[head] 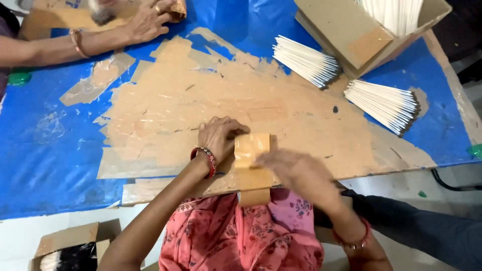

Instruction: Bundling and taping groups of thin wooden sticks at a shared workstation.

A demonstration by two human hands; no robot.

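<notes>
Both hands point(219, 134) point(293, 170) on tape strip point(252, 168) (box point(351, 30) w/ white sticks point(396, 14))

Brown tape roll point(252, 148) at the table's near edge

The glossy tan roll stands on its rim at about 6 o'clock on the taped-over patch; a strip runs from it toward 6 o'clock, flat on the surface, and folds down over the edge.

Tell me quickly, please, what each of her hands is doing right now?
Left hand: curled, pressing on the roll of brown tape.
Right hand: blurred, flat on the tape strip at the table edge; grip cannot be told.
</notes>
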